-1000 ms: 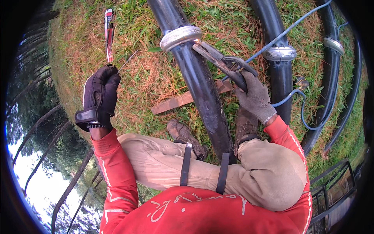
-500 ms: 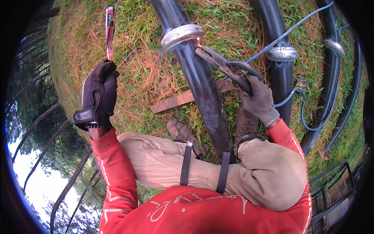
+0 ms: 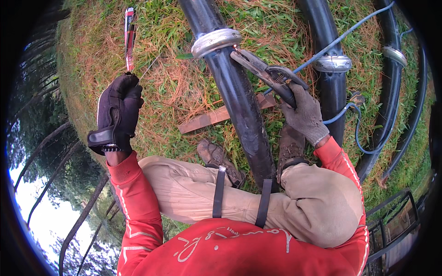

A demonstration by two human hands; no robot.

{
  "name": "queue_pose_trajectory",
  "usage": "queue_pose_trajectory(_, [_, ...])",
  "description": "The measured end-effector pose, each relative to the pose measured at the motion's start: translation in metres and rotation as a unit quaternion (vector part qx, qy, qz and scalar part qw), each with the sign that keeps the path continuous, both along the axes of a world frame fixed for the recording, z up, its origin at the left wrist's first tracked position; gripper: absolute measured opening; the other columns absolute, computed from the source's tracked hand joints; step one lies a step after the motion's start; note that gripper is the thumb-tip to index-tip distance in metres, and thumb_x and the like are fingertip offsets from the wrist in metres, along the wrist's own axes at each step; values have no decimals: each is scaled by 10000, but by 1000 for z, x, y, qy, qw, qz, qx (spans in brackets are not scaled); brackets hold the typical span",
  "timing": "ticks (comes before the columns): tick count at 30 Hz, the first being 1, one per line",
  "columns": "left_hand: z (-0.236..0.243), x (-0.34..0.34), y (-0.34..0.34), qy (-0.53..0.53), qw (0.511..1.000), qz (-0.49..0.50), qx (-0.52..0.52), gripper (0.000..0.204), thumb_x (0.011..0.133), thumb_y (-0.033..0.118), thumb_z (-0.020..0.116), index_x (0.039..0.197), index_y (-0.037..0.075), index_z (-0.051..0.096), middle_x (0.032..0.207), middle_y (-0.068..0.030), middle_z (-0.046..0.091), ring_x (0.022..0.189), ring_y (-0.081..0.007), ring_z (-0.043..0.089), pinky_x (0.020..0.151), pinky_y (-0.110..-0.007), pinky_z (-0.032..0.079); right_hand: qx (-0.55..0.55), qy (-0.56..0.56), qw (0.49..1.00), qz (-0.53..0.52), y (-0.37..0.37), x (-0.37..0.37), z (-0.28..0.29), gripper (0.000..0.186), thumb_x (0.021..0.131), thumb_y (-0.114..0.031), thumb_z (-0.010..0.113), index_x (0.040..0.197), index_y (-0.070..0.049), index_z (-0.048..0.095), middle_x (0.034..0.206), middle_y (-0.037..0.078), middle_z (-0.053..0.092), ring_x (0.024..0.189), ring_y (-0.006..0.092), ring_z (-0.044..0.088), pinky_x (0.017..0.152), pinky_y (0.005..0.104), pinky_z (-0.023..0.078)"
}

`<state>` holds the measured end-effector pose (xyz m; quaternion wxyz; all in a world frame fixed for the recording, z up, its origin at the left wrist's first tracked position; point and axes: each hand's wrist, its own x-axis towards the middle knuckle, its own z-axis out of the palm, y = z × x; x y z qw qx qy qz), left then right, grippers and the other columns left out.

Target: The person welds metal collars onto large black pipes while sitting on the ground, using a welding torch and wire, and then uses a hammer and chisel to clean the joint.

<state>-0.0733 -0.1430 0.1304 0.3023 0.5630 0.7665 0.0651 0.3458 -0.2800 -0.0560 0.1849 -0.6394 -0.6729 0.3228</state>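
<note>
My right hand [image 3: 305,115], in a grey knit glove, grips a dark welding electrode holder [image 3: 264,76]. Its jaws reach up to the black pipe [image 3: 239,108] in front of me, just below a silver ring-shaped collar [image 3: 216,42]. A small orange glow shows by the jaw tip; any electrode stub there is too small to make out. My left hand [image 3: 119,108] is raised in a black glove, its fingers curled closed. A thin rod [image 3: 150,66] runs toward those fingers, and a red-and-white narrow packet [image 3: 129,39] extends beyond them. Whether either is held is hidden.
More black pipes [image 3: 334,87] with silver collars run along the right. A blue-grey cable [image 3: 343,40] crosses them and loops down. A wooden plank [image 3: 205,120] lies beneath the near pipe on needle-strewn grass. My boots [image 3: 221,161] flank that pipe. A black metal frame [image 3: 391,221] stands lower right.
The bright orange spark at the electrode holder's tip has shrunk to a faint glow. My right hand and the holder have shifted very slightly. The left hand stays almost still.
</note>
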Motion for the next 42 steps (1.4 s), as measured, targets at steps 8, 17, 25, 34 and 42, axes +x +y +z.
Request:
queue_pose_trajectory(8, [3, 9, 1, -6, 1000, 23, -9, 325, 990, 161, 721, 1287, 29, 730, 1007, -57, 759, 767, -147, 722, 654, -286, 550, 6, -1, 1000, -12, 4, -2, 2, 507, 901, -216, 782, 1361, -97, 603, 1060, 219, 744, 979, 454, 741, 811, 557, 603])
queue_pose_trajectory(17, [2, 5, 0, -6, 1000, 27, -8, 324, 989, 176, 727, 1280, 33, 730, 1015, -52, 768, 767, -153, 735, 646, -284, 546, 11, 4, 1000, -7, 5, -2, 0, 504, 909, -212, 770, 1369, -98, 598, 1073, 227, 741, 992, 460, 738, 821, 562, 601])
queue_pose_trajectory(25, [4, 13, 1, -6, 999, 34, -14, 346, 970, 182, 734, 1279, 27, 729, 1002, -51, 765, 730, -149, 708, 644, -286, 547, -1, 10, 1000, -8, 10, 0, 5, 487, 913, -206, 744, 1365, -100, 597, 1098, 226, 743, 1007, 464, 736, 844, 570, 601])
queue_pose_trajectory(34, [4, 4, 2, -64, 994, 82, 30, 232, 945, 171, 709, 1144, 52, 707, 941, -32, 708, 714, -130, 677, 607, -285, 543, -5, 65, 998, -12, 11, 15, 30, 467, 878, -149, 792, 1307, -78, 623, 1157, 184, 744, 1013, 439, 750, 834, 483, 609])
queue_pose_trajectory(42, [-11, -45, 31, -198, 956, 202, 80, 271, 952, 58, 655, 1207, 55, 746, 1104, -74, 751, 886, -165, 743, 704, -319, 626, 17, 191, 964, -185, 14, 28, 58, 471, 881, -114, 879, 1273, -29, 632, 989, 18, 666, 838, 98, 624, 727, 316, 544])
